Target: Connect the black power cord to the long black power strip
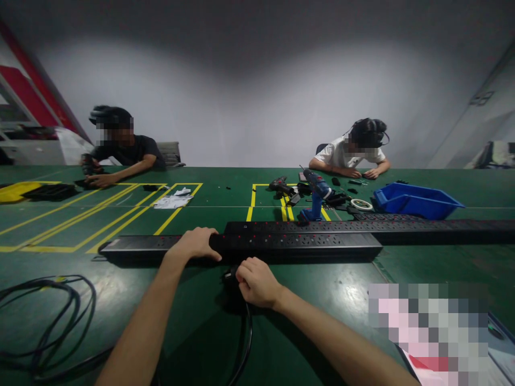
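The head camera looks across a smooth green surface (322,305), glossy where light pools on it and marked with flat yellow tape (86,241). The near power strip (314,249), a long, straight-edged black bar with a dull sheen, lies crosswise in front of the person; small red dots and socket slots run along its top. The left hand (197,245) grasps it from above, fingers over the top and thumb at the front edge. The right hand (257,281) is closed on a chunky black plug (229,275), just in front of the strip; a smooth, round cable (250,332) curves down below this hand. A thicker loose coil (74,300) of dark cable lies at the left.

Just behind, the far power strip (446,230) runs off to the right. Beyond it sits a blue plastic bin (418,202) with sloping sides, its inner walls partly showing; its floor is hard to make out. Near it are a pale tape roll (361,204), ring-shaped, and a blue drill (317,188) standing upright. At the far left, a shallow black tray (50,192) sits beside a yellow tray (18,191); their contents cannot be told. Crumpled white paper (174,200) lies inside the taped lines.
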Action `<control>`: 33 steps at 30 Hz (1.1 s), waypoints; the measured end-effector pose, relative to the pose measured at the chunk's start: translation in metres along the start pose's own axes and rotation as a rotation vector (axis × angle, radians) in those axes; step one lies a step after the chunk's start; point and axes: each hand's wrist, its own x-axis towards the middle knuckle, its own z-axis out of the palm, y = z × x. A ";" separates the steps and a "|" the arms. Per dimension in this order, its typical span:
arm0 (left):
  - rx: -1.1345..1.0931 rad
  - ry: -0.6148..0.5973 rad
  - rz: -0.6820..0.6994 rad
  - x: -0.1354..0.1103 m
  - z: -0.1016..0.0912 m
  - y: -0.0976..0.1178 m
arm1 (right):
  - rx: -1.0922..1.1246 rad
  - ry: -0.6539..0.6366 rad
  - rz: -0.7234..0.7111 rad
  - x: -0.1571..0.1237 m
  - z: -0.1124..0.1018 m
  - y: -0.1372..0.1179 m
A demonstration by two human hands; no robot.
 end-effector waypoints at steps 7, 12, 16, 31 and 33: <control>0.021 -0.005 0.054 0.008 0.014 0.023 | 0.063 -0.013 0.106 0.002 -0.003 -0.001; 0.089 0.004 0.012 0.003 0.012 0.028 | 0.081 0.002 0.255 0.001 -0.005 0.000; 0.179 0.059 -0.017 -0.009 -0.005 0.043 | 0.128 0.032 0.398 -0.001 -0.006 0.003; 0.156 -0.139 0.143 -0.051 -0.022 0.102 | 0.071 0.019 0.533 -0.003 -0.005 0.006; 0.157 -0.163 0.153 -0.047 -0.016 0.101 | 0.076 0.007 0.538 -0.003 -0.005 0.005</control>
